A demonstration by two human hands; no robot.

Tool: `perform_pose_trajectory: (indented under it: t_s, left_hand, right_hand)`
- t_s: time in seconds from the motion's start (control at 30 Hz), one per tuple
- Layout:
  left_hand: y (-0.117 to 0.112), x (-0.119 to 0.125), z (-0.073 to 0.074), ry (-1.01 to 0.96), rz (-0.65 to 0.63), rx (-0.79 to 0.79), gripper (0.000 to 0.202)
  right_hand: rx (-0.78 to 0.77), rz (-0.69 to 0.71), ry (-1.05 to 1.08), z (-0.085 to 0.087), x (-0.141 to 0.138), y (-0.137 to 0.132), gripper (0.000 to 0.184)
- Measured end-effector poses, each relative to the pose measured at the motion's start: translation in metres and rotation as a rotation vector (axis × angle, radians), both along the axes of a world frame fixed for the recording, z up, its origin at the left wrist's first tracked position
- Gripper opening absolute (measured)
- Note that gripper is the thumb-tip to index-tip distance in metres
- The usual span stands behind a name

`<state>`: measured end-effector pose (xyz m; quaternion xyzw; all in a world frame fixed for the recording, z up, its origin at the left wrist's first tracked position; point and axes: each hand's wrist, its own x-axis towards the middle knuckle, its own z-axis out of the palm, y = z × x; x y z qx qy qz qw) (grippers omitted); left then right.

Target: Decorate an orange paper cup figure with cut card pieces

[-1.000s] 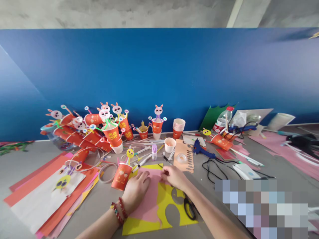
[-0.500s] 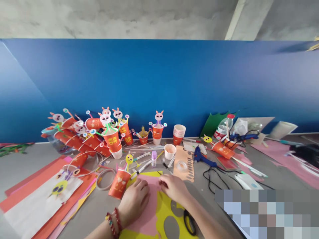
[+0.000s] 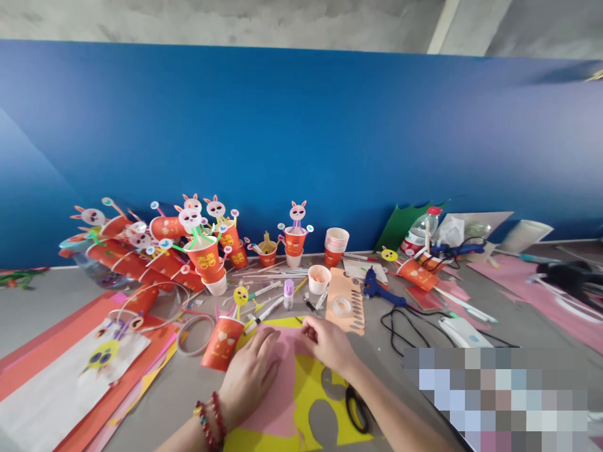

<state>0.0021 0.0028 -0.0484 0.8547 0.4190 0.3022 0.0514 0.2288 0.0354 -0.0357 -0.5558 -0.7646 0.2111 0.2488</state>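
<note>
My left hand (image 3: 249,373) lies flat, fingers stretched out, on a pink paper sheet (image 3: 277,402) that rests on a yellow sheet (image 3: 311,383) with cut-out holes. A red bead bracelet sits on that wrist. My right hand (image 3: 327,342) is curled at the pink sheet's far edge, fingertips pinched on something thin that I cannot make out. An orange paper cup (image 3: 220,342) stands just left of my left hand. Black scissors (image 3: 357,408) lie on the yellow sheet under my right forearm.
Several decorated orange cups with rabbit faces (image 3: 202,251) crowd the back left by the blue wall (image 3: 301,144). A cup stack (image 3: 336,245), a blue glue gun (image 3: 377,287) with black cable, a tape roll (image 3: 341,306) and pens lie behind. Red and white sheets (image 3: 70,370) cover the left.
Only the camera view has shifted up and down. Both hands stay on the pink sheet in nearly the same pose.
</note>
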Motion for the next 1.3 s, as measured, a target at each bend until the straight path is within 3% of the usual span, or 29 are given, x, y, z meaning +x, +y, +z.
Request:
perform_pose_trajectory:
  t_s: [0.13, 0.37, 0.5, 0.53, 0.6, 0.67, 0.73, 0.8, 0.9, 0.97, 1.1, 1.17, 1.23, 1.3]
  left_hand:
    - [-0.004, -0.002, 0.009, -0.034, -0.055, -0.017, 0.014]
    - [-0.007, -0.002, 0.018, -0.053, -0.061, 0.091, 0.027]
    - [-0.004, -0.015, 0.044, -0.043, -0.125, 0.131, 0.014]
    - [-0.001, -0.025, 0.053, -0.050, -0.087, 0.147, 0.015]
    - [0.005, -0.052, 0.069, -0.088, 0.120, 0.143, 0.022]
    - [0.010, -0.084, 0.075, -0.056, 0.223, 0.059, 0.023]
    - [0.013, -0.114, 0.067, 0.079, 0.252, -0.042, 0.021]
    - [0.012, -0.137, 0.048, 0.203, 0.308, -0.072, 0.017]
    - [0.008, -0.155, 0.021, 0.304, 0.320, -0.107, 0.014]
    - [0.005, -0.160, 0.016, 0.292, 0.314, -0.057, 0.014]
    - [-0.008, -0.154, 0.042, 0.053, 0.375, 0.055, 0.016]
    - [-0.018, -0.136, 0.060, -0.102, 0.363, -0.027, 0.016]
    - [-0.027, -0.107, 0.071, -0.265, 0.239, -0.167, 0.017]
    - [-0.031, -0.074, 0.074, -0.391, 0.060, -0.259, 0.018]
  right_hand:
    - [0.094, -0.085, 0.084, -0.003, 0.003, 0.003, 0.023]
    - [0.197, -0.141, 0.221, -0.007, 0.007, 0.007, 0.016]
    - [0.213, -0.131, 0.276, -0.007, 0.010, 0.009, 0.013]
    - [0.212, -0.122, 0.279, -0.007, 0.011, 0.009, 0.012]
    - [0.212, -0.101, 0.281, -0.007, 0.011, 0.009, 0.013]
    - [0.207, -0.080, 0.292, -0.005, 0.011, 0.008, 0.013]
    - [0.203, -0.064, 0.311, -0.003, 0.010, 0.006, 0.013]
    - [0.210, -0.060, 0.323, 0.000, 0.010, 0.005, 0.014]
    - [0.234, -0.070, 0.320, 0.005, 0.009, 0.004, 0.015]
    - [0.243, -0.073, 0.317, 0.008, 0.009, 0.003, 0.015]
    - [0.251, -0.043, 0.301, 0.012, 0.005, -0.003, 0.016]
    - [0.261, -0.015, 0.307, 0.014, 0.002, -0.008, 0.015]
    - [0.280, 0.023, 0.363, 0.015, -0.002, -0.016, 0.012]
    - [0.312, 0.089, 0.450, 0.017, -0.005, -0.024, 0.022]
